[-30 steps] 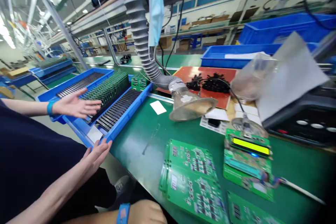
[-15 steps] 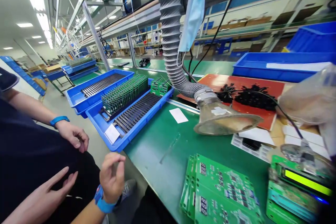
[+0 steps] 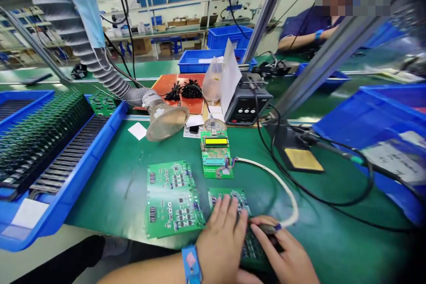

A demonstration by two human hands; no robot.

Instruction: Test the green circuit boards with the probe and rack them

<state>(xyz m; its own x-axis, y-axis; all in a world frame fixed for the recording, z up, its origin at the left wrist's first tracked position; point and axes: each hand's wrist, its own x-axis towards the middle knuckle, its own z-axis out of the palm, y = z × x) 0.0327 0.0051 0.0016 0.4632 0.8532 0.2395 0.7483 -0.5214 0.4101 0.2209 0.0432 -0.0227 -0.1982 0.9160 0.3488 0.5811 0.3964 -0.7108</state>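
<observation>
Extends the left forearm (image 3: 149, 270) low across from the near left, bending at the left wrist (image 3: 204, 262) towards the far right. Rests the left hand (image 3: 219, 244) palm down near the middle, back uppermost, with the fingers (image 3: 223, 215) pointing to the far side, almost straight and slightly parted. Holds the right hand (image 3: 294, 255) just to the right, slanting towards the far left. Brings its index finger (image 3: 266, 219) and thumb (image 3: 264, 243) close in a pen-like pinch, directed at the left hand's fingertips.
</observation>
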